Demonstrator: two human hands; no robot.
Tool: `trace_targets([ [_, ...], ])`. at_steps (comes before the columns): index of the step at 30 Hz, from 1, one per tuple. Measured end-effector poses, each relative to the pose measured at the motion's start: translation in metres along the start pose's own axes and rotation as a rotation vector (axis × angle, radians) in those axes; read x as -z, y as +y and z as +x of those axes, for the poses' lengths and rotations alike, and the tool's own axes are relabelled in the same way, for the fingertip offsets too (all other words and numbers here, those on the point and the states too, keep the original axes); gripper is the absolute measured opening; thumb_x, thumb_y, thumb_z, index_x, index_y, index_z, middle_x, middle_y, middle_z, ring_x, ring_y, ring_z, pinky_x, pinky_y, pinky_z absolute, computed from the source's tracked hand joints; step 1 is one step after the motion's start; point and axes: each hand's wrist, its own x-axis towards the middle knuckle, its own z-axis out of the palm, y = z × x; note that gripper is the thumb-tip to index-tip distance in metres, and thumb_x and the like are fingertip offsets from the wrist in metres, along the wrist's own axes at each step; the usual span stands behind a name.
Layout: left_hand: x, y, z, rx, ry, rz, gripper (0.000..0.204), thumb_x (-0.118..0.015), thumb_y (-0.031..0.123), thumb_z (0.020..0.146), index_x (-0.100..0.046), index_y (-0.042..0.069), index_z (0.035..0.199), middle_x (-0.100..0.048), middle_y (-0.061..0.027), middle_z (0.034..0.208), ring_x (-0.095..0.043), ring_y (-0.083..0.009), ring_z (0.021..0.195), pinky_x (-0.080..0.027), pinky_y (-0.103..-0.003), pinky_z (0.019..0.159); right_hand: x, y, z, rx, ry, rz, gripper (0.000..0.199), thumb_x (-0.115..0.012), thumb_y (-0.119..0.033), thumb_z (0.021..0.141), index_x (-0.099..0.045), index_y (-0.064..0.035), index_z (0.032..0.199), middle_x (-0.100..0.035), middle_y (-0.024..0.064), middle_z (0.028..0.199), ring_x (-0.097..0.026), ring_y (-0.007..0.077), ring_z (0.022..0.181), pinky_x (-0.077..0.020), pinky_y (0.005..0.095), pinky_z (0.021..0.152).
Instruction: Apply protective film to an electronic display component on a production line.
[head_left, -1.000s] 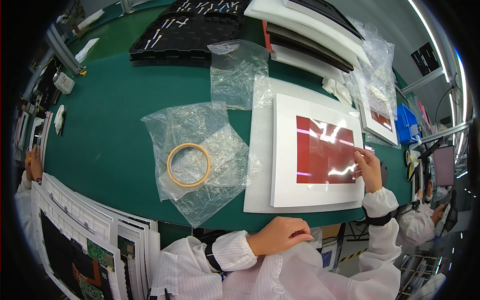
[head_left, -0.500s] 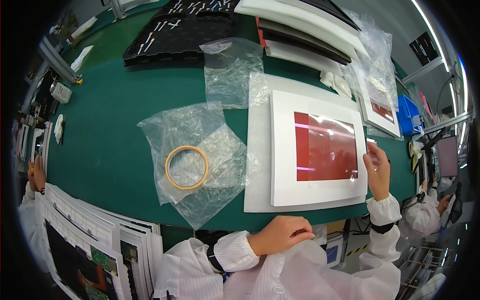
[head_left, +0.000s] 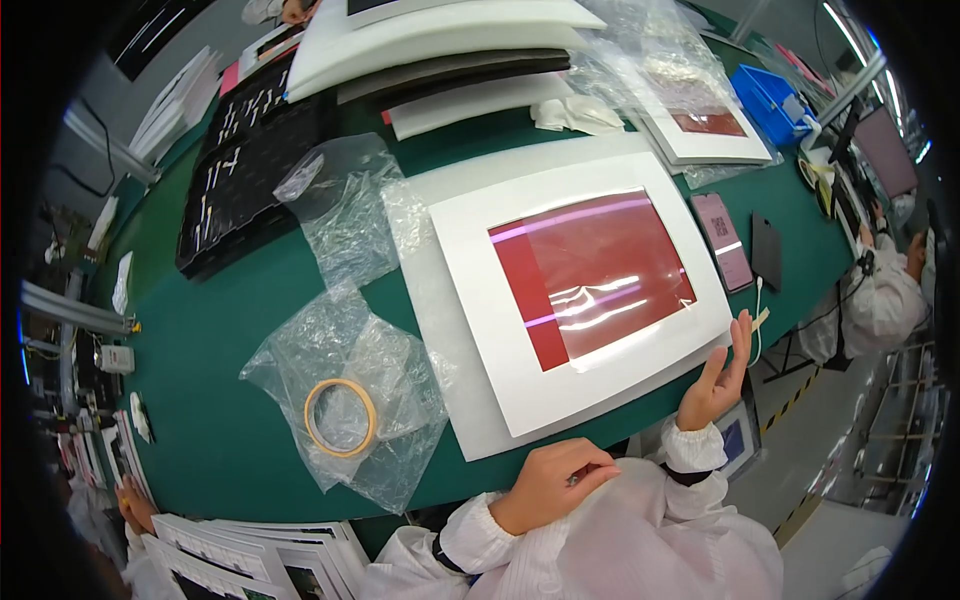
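Observation:
A white panel with a red rectangular window lies tilted on a white foam sheet. Clear film covers most of the red area and reflects the lights. My right hand is beside the panel's near right corner, fingers stretched up and apart, gripping nothing. A short yellowish strip shows by its fingertips; whether they touch it I cannot tell. In front of the table's near edge, my left hand has its fingers curled in. What they hold, if anything, is hidden.
A tape roll sits on crumpled clear plastic to the left. Phone and dark flat piece lie right of the panel. Behind are foam sheets, a black tray, another bagged panel and a blue bin.
My view has turned to the right, so the table appears rotated. My right hand has come off the panel's right edge toward me, its fingers now straighter. My left hand stays curled.

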Motion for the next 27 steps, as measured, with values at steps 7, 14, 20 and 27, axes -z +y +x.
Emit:
trace_targets([
  [7, 0.0000, 0.0001, -0.0008, 0.002, 0.006, 0.001, 0.012, -0.069, 0.010, 0.077, -0.063, 0.001, 0.080, -0.062, -0.0070, 0.073, -0.055, -0.0150, 0.055, -0.043, -0.023, 0.050, 0.0005, 0.0023, -0.0032, -0.057, -0.052, -0.014, 0.029, -0.045, -0.011, 0.092, -0.052, -0.0015, 0.119, -0.044, 0.0135, 0.132, -0.036, 0.0280, 0.127, -0.0277, 0.0376, 0.104],
  [14, 0.0024, 0.0024, -0.0009, 0.004, 0.000, 0.003, 0.012, -0.069, 0.011, 0.078, -0.063, 0.001, 0.080, -0.062, -0.0075, 0.074, -0.055, -0.0153, 0.056, -0.044, -0.023, 0.050, -0.0001, 0.0000, -0.0024, -0.051, -0.064, -0.038, 0.028, -0.045, -0.011, 0.091, -0.054, -0.0021, 0.117, -0.045, 0.0134, 0.132, -0.035, 0.0285, 0.128, -0.0273, 0.0389, 0.104],
  [20, 0.0009, 0.0026, -0.0001, 0.001, 0.014, -0.008, 0.007, -0.070, 0.003, 0.075, -0.064, 0.000, 0.078, -0.062, -0.0080, 0.070, -0.055, -0.0141, 0.055, -0.043, -0.022, 0.050, 0.0003, 0.0015, -0.0018, -0.053, -0.080, -0.061, 0.028, -0.045, -0.014, 0.092, -0.055, -0.0037, 0.116, -0.046, 0.0119, 0.132, -0.035, 0.0285, 0.128, -0.0257, 0.0401, 0.105],
  [27, 0.0008, 0.0026, 0.0003, -0.009, 0.013, -0.002, 0.007, -0.069, 0.003, 0.075, -0.064, 0.000, 0.078, -0.062, -0.0081, 0.071, -0.055, -0.0142, 0.055, -0.043, -0.022, 0.050, 0.0002, 0.0018, -0.0017, -0.050, -0.079, -0.084, 0.028, -0.045, -0.018, 0.093, -0.058, -0.0044, 0.113, -0.048, 0.0115, 0.130, -0.034, 0.0285, 0.128, -0.0254, 0.0408, 0.106],
])
